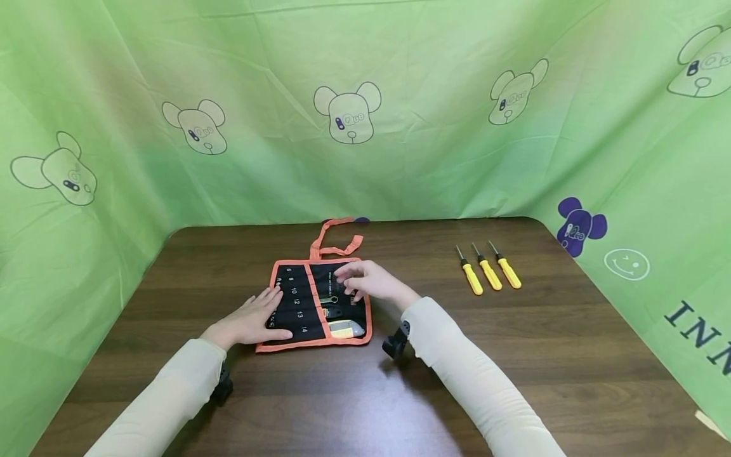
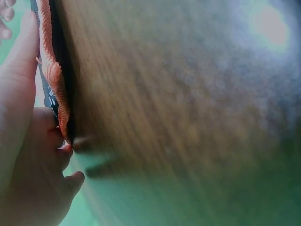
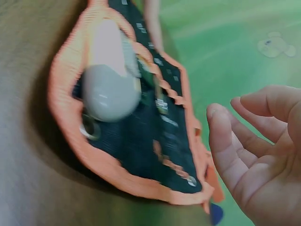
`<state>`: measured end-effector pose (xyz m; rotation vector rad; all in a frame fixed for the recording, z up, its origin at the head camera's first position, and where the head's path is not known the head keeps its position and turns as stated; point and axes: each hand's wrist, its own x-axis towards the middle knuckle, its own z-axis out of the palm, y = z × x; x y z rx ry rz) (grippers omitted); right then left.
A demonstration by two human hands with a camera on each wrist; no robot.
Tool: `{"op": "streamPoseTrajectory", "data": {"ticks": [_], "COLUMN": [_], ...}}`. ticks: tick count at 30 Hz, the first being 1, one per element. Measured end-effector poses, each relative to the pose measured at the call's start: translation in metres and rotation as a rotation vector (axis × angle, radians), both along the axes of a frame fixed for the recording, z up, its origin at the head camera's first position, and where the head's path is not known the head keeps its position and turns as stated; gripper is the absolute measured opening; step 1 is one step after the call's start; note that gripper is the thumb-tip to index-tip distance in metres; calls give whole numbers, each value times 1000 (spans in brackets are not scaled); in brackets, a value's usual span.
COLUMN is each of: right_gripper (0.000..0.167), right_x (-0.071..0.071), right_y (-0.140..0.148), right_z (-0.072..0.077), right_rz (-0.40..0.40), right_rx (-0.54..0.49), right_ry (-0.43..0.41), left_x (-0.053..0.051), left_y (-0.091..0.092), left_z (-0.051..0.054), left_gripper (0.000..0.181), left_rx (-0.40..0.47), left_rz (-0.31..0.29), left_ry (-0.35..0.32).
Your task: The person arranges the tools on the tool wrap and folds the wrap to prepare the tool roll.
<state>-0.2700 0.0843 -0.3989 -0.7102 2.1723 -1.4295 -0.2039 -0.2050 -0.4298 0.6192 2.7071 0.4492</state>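
A black tool pouch with orange edging (image 1: 321, 342) lies unrolled on the table, its strap (image 1: 317, 244) stretching toward the back. My left hand (image 1: 251, 320) rests with spread fingers on the pouch's left side; in the left wrist view that hand (image 2: 28, 141) is at the orange edge. Over the pouch's upper right part hovers my right hand (image 1: 371, 282), its fingers bent loosely and nothing between them, as the right wrist view shows of the hand (image 3: 263, 150). The pouch's right pockets hold a grey-and-yellow tool (image 1: 346, 329) and a small wrench (image 1: 329, 300).
Three yellow-handled screwdrivers (image 1: 472, 279) (image 1: 490, 275) (image 1: 509, 273) lie side by side on the right of the brown table (image 1: 457, 381), tips toward the back. A green printed cloth (image 1: 434, 158) hangs behind and around the table.
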Motion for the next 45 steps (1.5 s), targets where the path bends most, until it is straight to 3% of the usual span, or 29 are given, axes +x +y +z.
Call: {"op": "streamPoseTrajectory", "data": {"ticks": [5, 14, 20, 35, 45], "right_gripper": [36, 33, 32, 36, 38], "right_x": [-2, -7, -8, -5, -4], "right_y": [15, 47, 71, 121, 152], "right_z": [13, 40, 54, 59, 51], "right_rz": [-41, -224, -274, -378, -457], "right_rx": [-53, -151, -172, -243, -216], "right_ry": [35, 134, 166, 206, 199], "left_x": [0, 0, 0, 1, 2], "left_y": [0, 0, 0, 0, 0], "left_z": [0, 0, 0, 3, 2], "left_gripper": [100, 99, 100, 99, 99], "left_rx": [2, 9, 8, 27, 23], "left_rz": [2, -4, 0, -1, -6], "left_ry": [3, 4, -2, -4, 4]}}
